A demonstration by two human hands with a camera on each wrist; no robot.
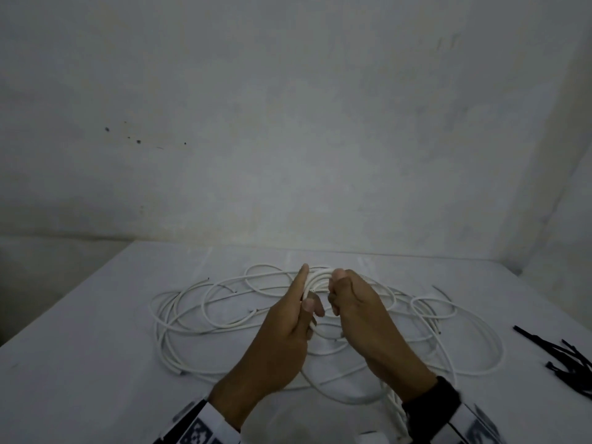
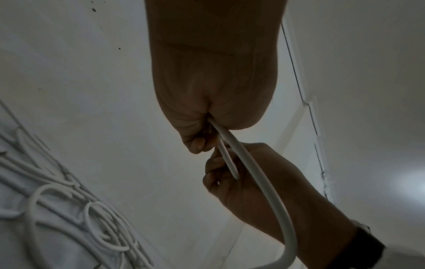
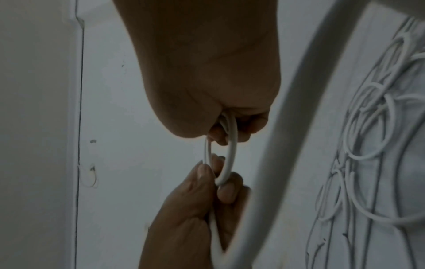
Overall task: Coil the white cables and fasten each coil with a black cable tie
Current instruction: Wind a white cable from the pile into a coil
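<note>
Both hands are raised above a white table (image 1: pixel 80 341), holding a small coil of white cable (image 1: pixel 317 280) between them. My left hand (image 1: pixel 298 309) grips the coil's left side, its index finger straight up along the loops. My right hand (image 1: pixel 346 299) pinches the coil's right side with curled fingers. In the left wrist view, white cable (image 2: pixel 253 163) runs out of my left fist (image 2: pixel 195 131) to my right hand (image 2: pixel 230 174). In the right wrist view, a cable loop (image 3: pixel 226 149) links both hands. A loose tangle of white cables (image 1: pixel 208 315) lies under the hands. Black cable ties (image 1: pixel 563 357) lie at the right edge.
A bare wall (image 1: pixel 288 123) rises behind the table, with a corner on the right. A length of white cable (image 1: pixel 394 408) hangs down by my right wrist toward the near table edge. A cable trunking (image 2: pixel 306 109) runs down the wall.
</note>
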